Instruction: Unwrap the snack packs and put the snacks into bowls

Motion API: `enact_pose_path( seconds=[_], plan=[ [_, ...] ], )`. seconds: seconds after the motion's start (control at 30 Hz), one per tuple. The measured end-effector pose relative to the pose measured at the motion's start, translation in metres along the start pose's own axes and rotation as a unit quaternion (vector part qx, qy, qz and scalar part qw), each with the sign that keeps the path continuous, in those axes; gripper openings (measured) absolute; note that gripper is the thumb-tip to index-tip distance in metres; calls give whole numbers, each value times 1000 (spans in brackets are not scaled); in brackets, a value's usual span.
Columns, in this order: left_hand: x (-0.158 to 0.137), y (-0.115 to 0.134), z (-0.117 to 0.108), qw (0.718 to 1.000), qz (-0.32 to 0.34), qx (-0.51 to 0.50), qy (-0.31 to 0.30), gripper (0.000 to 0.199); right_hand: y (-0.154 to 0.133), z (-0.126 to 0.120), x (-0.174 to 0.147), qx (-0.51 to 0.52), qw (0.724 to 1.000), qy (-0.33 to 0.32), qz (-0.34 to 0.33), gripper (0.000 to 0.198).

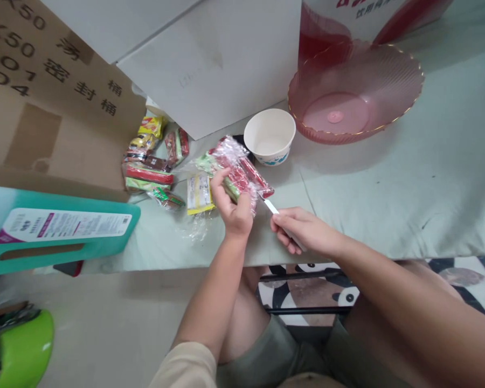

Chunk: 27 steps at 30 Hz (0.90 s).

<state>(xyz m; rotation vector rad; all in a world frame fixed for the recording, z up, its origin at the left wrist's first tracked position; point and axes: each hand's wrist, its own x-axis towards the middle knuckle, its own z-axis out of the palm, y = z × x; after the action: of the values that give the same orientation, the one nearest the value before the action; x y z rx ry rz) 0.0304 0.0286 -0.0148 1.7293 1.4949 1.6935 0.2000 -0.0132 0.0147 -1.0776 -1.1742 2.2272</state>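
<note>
My left hand (236, 207) is closed on a shiny clear-plastic packet (236, 170) with red and green parts, just above the cloth-covered table. My right hand (297, 229) grips the white handle of a slim knife (271, 206). Its thin dark tip meets the packet's lower right edge; whether it has gone through the plastic cannot be made out. Under and beside my left hand lie a yellow-and-white sachet (199, 193) and crumpled clear film (198, 226). A white paper bowl (270, 134) with a blue pattern stands right behind the packet.
Several wrapped snacks (149, 175) lie to the left, by a cardboard box (32, 129) and a teal jug (105, 237). Behind are a white box (214, 64) and a pink ribbed basin (388, 102) with a gold rim. The table's front edge runs above my lap.
</note>
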Motion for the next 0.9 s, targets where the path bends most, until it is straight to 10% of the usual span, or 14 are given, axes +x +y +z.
enact_pose_path(
  seconds=[0.13,0.3,0.43,0.63,0.9],
  plan=[
    [-5,-1,3,994,-85,-61,25,56,-2,-16,-7,-166,978,116,-55,38],
    [-16,7,8,993,-103,-56,-20,54,1,-54,-14,-502,760,407,-68,32],
    [-21,18,9,995,-61,-60,-48,50,4,-70,-13,-551,664,494,-106,33],
    [-29,23,13,990,-17,-48,-135,47,8,-42,-4,-476,704,353,-392,45],
    [-47,44,13,962,-120,23,-242,60,13,-44,1,-479,743,301,-358,11]
  ],
)
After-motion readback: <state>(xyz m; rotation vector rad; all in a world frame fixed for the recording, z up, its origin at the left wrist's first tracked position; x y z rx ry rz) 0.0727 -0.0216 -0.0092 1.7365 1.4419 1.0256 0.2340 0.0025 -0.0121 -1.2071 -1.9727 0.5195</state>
